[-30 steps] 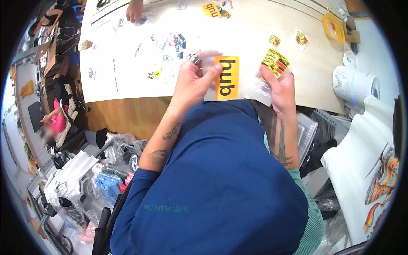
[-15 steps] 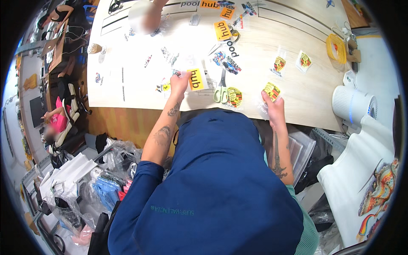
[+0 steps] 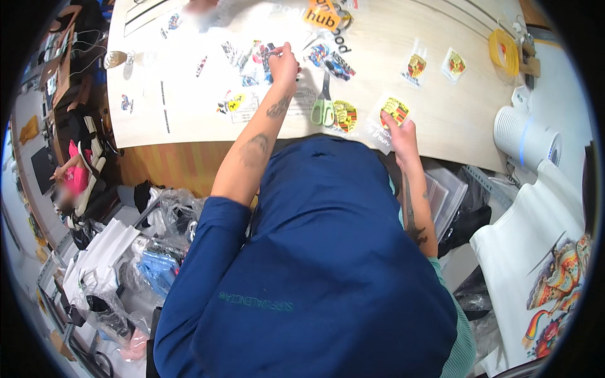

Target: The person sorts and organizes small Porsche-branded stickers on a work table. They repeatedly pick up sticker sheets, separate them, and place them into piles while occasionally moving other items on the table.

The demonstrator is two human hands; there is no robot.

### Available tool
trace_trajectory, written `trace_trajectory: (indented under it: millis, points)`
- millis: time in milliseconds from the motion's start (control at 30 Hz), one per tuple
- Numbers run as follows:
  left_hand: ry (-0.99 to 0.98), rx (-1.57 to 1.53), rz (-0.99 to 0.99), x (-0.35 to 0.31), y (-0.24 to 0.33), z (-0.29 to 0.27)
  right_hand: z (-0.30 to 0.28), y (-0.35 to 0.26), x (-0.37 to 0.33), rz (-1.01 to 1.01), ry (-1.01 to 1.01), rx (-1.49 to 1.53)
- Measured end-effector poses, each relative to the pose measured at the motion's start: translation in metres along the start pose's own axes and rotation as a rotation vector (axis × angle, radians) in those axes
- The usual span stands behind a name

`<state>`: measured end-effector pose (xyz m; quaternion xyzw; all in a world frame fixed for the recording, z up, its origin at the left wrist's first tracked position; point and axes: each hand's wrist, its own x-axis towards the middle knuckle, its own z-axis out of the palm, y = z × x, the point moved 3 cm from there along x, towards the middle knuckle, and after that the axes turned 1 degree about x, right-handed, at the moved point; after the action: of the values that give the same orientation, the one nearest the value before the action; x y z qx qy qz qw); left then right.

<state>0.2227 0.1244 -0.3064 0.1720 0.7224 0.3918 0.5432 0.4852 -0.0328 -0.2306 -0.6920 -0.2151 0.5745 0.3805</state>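
Observation:
My right hand (image 3: pixel 402 132) pinches a clear-film print (image 3: pixel 394 112) with a yellow, red and black crest, held over the table's near edge. My left hand (image 3: pixel 285 66) is stretched over the middle of the table beside small dark and colourful prints (image 3: pixel 257 58). Its fingers look parted, with nothing plainly held. Between my hands lie green-handled scissors (image 3: pixel 322 110), blades pointing away, next to another crest print (image 3: pixel 345 116). A racing-car print (image 3: pixel 337 66) lies beyond the scissors. Farther up, an orange print (image 3: pixel 322 15) with dark lettering rests on the table.
Two more crest prints, one (image 3: pixel 414 66) left of the other (image 3: pixel 454 64), lie on the right. A yellow basket (image 3: pixel 503 51) and white cylindrical device (image 3: pixel 528 135) stand at the right edge. Another person's blurred hand (image 3: pixel 203 7) is at the far side. Bagged garments (image 3: pixel 157 268) lie low left.
My left hand has moved farther across the table, and the orange print is no longer in it. The crest print in my right hand has turned and shows more of its film. My view has shifted.

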Motion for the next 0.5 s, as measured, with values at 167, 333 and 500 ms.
trace_trajectory:
  millis: [167, 333, 500]
  points:
    - [-0.793, 0.121, -0.144, -0.135, 0.003, -0.007, 0.016, -0.030, -0.018, 0.043, -0.028, 0.091]
    - [-0.839, 0.173, 0.146, -0.174, 0.037, -0.008, 0.049, -0.072, -0.022, -0.069, -0.273, 0.089]
    - [-0.647, 0.018, 0.185, -0.179, 0.080, -0.027, 0.036, -0.078, 0.019, -0.261, -0.318, -0.016]
